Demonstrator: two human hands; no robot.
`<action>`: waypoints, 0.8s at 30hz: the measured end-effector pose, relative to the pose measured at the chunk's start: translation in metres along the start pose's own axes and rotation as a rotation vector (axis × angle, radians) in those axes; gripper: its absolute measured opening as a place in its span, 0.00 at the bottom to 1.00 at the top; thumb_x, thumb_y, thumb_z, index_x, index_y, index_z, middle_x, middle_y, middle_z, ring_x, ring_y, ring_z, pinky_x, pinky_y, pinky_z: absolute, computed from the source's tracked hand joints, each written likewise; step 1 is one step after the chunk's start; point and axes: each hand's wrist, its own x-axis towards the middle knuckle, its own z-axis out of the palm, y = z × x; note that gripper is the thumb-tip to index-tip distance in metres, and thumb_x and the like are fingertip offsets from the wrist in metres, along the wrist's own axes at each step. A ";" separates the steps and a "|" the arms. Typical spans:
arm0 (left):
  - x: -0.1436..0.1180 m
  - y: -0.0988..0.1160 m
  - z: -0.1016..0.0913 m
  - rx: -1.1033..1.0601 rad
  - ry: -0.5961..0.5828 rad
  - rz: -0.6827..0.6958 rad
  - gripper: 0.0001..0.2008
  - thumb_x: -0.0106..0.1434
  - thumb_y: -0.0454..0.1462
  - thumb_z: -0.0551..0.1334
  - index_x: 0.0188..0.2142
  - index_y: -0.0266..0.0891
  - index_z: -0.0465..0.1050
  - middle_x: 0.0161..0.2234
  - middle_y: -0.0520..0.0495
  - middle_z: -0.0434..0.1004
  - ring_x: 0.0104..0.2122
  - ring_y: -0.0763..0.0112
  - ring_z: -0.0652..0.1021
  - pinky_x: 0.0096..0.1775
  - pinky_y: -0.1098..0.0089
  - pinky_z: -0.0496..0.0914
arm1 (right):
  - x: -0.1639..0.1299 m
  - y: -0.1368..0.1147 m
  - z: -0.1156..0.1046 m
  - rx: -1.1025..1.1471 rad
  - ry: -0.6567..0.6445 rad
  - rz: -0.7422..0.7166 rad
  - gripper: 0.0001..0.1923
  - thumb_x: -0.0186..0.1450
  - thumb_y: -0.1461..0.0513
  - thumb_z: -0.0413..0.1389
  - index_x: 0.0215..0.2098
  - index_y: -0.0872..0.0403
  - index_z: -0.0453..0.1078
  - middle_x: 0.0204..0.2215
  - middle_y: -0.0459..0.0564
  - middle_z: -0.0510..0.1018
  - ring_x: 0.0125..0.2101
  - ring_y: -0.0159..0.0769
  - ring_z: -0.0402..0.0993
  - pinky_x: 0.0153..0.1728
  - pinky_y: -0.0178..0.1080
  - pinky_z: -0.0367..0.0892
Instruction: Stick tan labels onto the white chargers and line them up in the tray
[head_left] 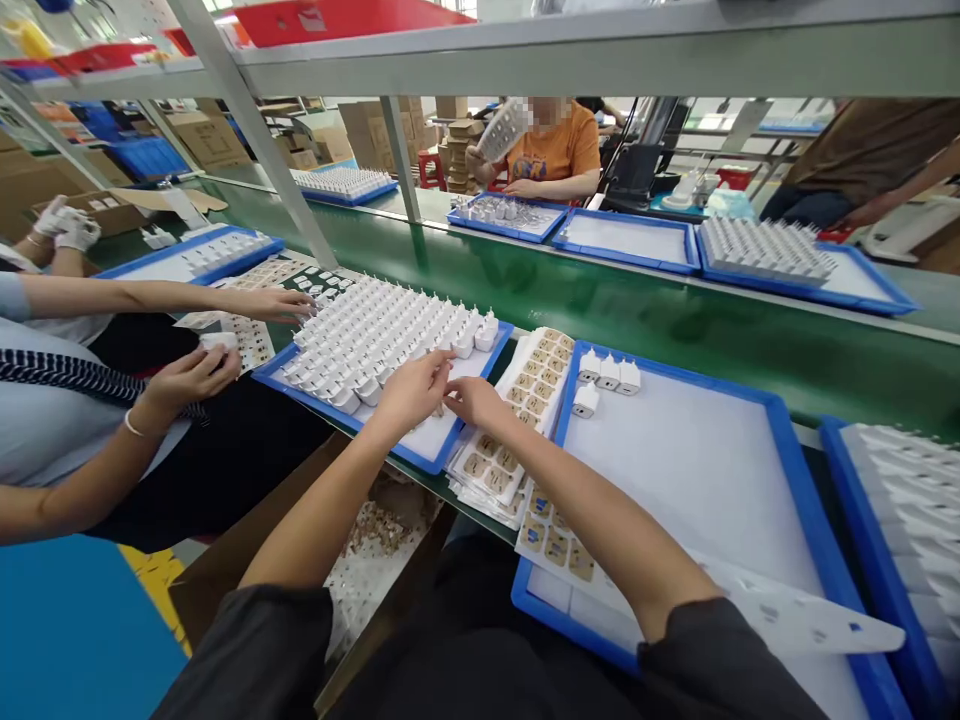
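Note:
My left hand [414,388] is closed over the front right corner of a blue-rimmed tray [442,462] filled with rows of white plug chargers [375,330]. My right hand [475,402] meets it there, fingers pinched together at the left fingertips. Whatever is between the fingers is hidden or too small to name. Just right of the tray, under my right forearm, lies a stack of sticker sheets [534,385] with tan, rounded labels. A second blue tray [776,430] holds several white chargers [609,372] in its far left corner.
A co-worker's hand [277,304] reaches to the charger tray from the left; their other hand [196,375] holds a white piece. A white sheet strip [810,610] crosses the right tray. Another charger tray [892,560] stands far right. A green conveyor [600,300] runs behind.

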 end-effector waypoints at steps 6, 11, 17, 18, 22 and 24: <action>-0.021 -0.013 0.019 -0.017 -0.126 0.109 0.15 0.69 0.41 0.54 0.49 0.41 0.75 0.43 0.45 0.82 0.41 0.62 0.81 0.43 0.66 0.72 | -0.053 0.020 -0.054 -0.067 -0.085 -0.078 0.10 0.68 0.69 0.55 0.42 0.53 0.77 0.43 0.52 0.80 0.43 0.41 0.75 0.44 0.40 0.66; -0.040 0.022 0.047 -0.096 -0.384 0.307 0.15 0.68 0.47 0.57 0.37 0.41 0.79 0.33 0.48 0.80 0.37 0.63 0.78 0.39 0.68 0.68 | -0.145 0.033 -0.091 -0.127 -0.204 0.058 0.06 0.67 0.66 0.57 0.37 0.52 0.77 0.33 0.48 0.81 0.33 0.39 0.76 0.34 0.38 0.65; -0.045 0.056 0.070 -0.097 -0.669 0.490 0.14 0.65 0.47 0.63 0.36 0.40 0.82 0.34 0.45 0.79 0.42 0.59 0.76 0.42 0.67 0.66 | -0.211 0.048 -0.060 -0.098 -0.096 0.261 0.02 0.67 0.64 0.58 0.39 0.53 0.71 0.37 0.52 0.78 0.39 0.44 0.74 0.39 0.43 0.69; -0.045 0.059 0.071 -0.120 -0.709 0.493 0.12 0.64 0.46 0.65 0.36 0.40 0.82 0.34 0.45 0.78 0.42 0.60 0.76 0.43 0.67 0.66 | -0.213 0.050 -0.055 -0.078 -0.068 0.263 0.01 0.67 0.64 0.58 0.37 0.53 0.71 0.36 0.51 0.77 0.38 0.43 0.74 0.38 0.43 0.69; -0.046 0.059 0.074 -0.305 -0.771 0.415 0.08 0.61 0.41 0.67 0.34 0.39 0.81 0.35 0.47 0.79 0.39 0.64 0.77 0.42 0.70 0.66 | -0.213 0.048 -0.050 -0.030 0.019 0.226 0.02 0.68 0.66 0.57 0.37 0.52 0.69 0.36 0.50 0.77 0.39 0.41 0.73 0.39 0.43 0.70; -0.047 0.057 0.075 -0.417 -0.776 0.329 0.09 0.61 0.42 0.66 0.34 0.38 0.80 0.35 0.48 0.79 0.38 0.66 0.77 0.40 0.71 0.66 | -0.211 0.043 -0.051 0.015 0.125 0.112 0.04 0.69 0.66 0.56 0.41 0.51 0.70 0.39 0.51 0.76 0.42 0.41 0.73 0.43 0.44 0.71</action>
